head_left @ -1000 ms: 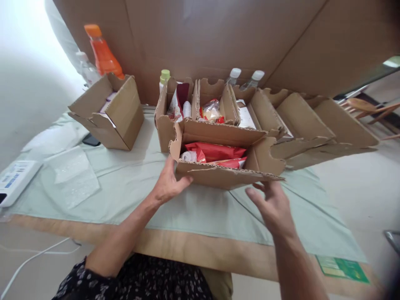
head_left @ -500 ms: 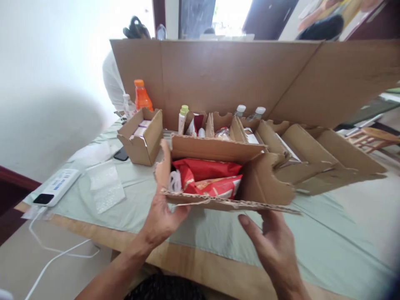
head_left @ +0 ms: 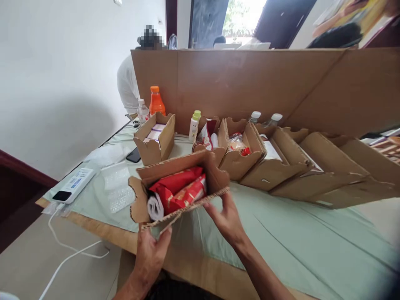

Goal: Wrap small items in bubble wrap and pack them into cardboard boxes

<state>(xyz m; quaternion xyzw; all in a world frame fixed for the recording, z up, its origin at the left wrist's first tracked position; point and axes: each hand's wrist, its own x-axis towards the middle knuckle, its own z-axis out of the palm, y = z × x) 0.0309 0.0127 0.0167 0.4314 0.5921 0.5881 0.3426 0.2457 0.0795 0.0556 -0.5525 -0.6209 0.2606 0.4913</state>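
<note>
An open cardboard box (head_left: 179, 168) is tilted above the near part of the table, between my two hands. Inside it lie red shiny packets (head_left: 183, 191) and a rolled white item (head_left: 155, 207) at the left end. My left hand (head_left: 153, 252) grips the box's near left corner, thumb against the front wall. Around the right end of the near side, my right hand (head_left: 226, 216) holds the box with its thumb on the front; its other fingers are partly hidden behind the cardboard.
A row of cardboard boxes (head_left: 275, 162) stands behind and to the right. Another box (head_left: 156, 141) is at the left, near a phone (head_left: 133, 155), an orange bottle (head_left: 156, 102) and bubble wrap (head_left: 121, 198). A tall cardboard panel (head_left: 237, 87) runs behind; a person in white (head_left: 128, 85) is beyond it.
The box has moved left and turned, its right end now farther back. Both hands moved with it, and my right hand has closed in on its right end. The view has shifted slightly.
</note>
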